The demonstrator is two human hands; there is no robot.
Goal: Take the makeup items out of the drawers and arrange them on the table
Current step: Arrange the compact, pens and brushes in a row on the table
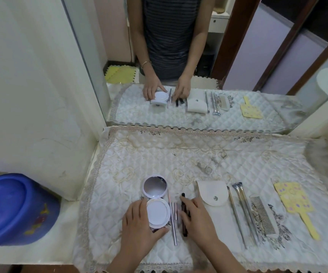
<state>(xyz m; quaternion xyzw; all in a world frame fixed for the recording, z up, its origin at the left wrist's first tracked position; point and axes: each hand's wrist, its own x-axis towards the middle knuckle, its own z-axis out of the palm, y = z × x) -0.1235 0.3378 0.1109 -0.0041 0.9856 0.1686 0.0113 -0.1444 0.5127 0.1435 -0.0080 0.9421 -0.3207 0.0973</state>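
In the head view, the open compact [156, 201] lies at lower centre of the frame on the quilted cloth [179, 154], its mirror lid tipped back. The left hand [139, 227] cups its base, fingers curled loosely around the rim. It looks light, hard, smooth and hinged, probably best held by the base, since the mirror looks breakable. The right hand [198, 219] lies flat, fingers spread over the dark tube [183, 213], pressing rather than gripping it. Slim pencils [172, 219] lie between the two, close enough to roll if nudged. To the right sit a white pouch [216, 201], brushes [244, 211], a comb [262, 215] and a yellow hand mirror [295, 201]. A blue bin [15, 209] stands at lower left.
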